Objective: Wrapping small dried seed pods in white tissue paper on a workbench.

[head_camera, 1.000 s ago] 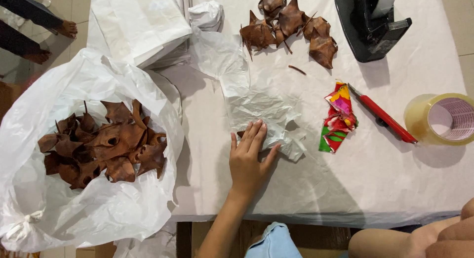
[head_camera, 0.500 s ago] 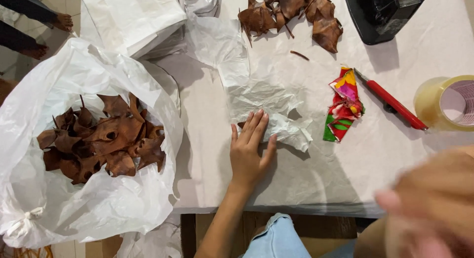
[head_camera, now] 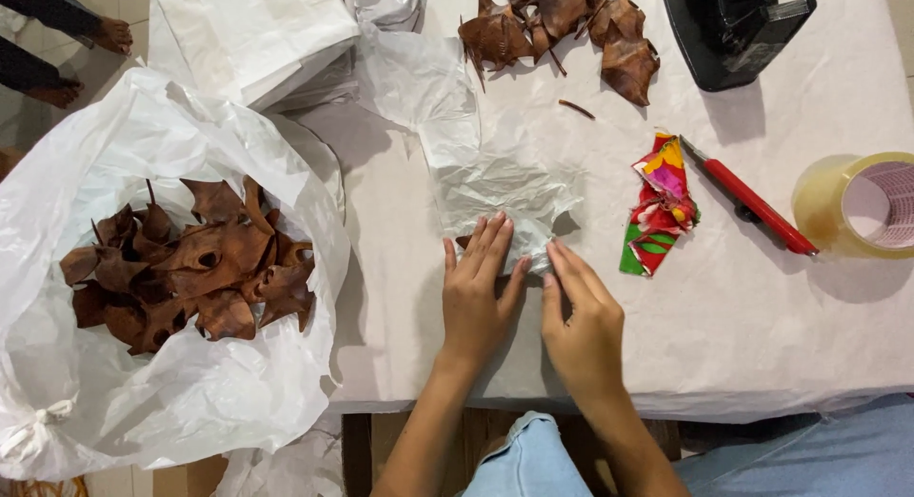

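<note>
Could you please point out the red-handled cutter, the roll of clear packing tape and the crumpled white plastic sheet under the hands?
Red-handled cutter (head_camera: 757, 209): head view, middle of its red handle.
Roll of clear packing tape (head_camera: 821, 200): head view, yellowish outer side.
Crumpled white plastic sheet (head_camera: 486, 178): head view, wrinkled middle above the fingertips.

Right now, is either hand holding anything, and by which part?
Nothing is gripped. The left hand and right hand press flat, fingers on the near edge of the crumpled clear plastic sheet.
</note>
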